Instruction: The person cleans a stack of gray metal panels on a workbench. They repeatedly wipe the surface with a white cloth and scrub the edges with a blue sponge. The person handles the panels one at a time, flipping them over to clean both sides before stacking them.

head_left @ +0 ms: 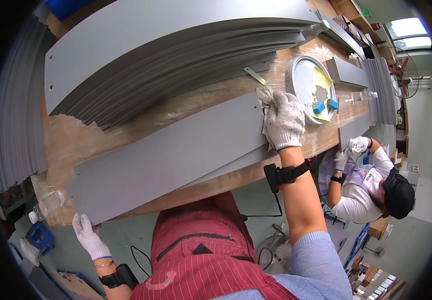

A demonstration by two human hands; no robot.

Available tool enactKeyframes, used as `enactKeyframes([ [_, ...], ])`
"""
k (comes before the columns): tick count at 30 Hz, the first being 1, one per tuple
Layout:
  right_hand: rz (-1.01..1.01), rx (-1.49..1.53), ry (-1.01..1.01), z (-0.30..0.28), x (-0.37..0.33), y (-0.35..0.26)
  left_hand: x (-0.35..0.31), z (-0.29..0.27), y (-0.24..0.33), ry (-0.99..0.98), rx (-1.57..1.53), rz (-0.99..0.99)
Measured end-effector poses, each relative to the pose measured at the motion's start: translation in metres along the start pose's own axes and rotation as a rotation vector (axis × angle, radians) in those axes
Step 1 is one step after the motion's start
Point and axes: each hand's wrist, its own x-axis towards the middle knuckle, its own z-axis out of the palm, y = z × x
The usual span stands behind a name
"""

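Note:
A long grey panel lies slantwise on the table in front of me, with a small hole near its far right corner. My left hand, in a white knit glove, grips the panel's near left corner. In its own white glove, my right hand is closed on a crumpled pale cloth at the panel's right end. Part of the cloth is hidden under the fingers. Beneath this panel, the edge of another grey panel shows.
Behind lies a tall stack of grey panels; another stack stands at left. A round lid holds yellow paper and blue blocks. A metal strip and bottles lie nearby. A co-worker handles a panel at right.

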Motion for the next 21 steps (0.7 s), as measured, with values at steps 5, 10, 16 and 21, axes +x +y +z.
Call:
enactKeyframes([
  [5,0.101,-0.041,0.221,-0.03,-0.031,0.06,-0.046,0.078,0.09,-0.084,0.593,0.751],
  [10,0.318,0.224,0.096,-0.045,-0.079,0.083,-0.065,0.179,0.14,-0.462,1.014,0.92],
  [16,0.988,1.106,-0.141,-0.059,-0.134,0.086,-0.107,0.193,0.138,-0.685,0.983,1.09],
  [21,0.97,1.206,-0.296,-0.052,-0.148,0.075,-0.142,0.191,0.157,-0.92,1.256,1.056],
])
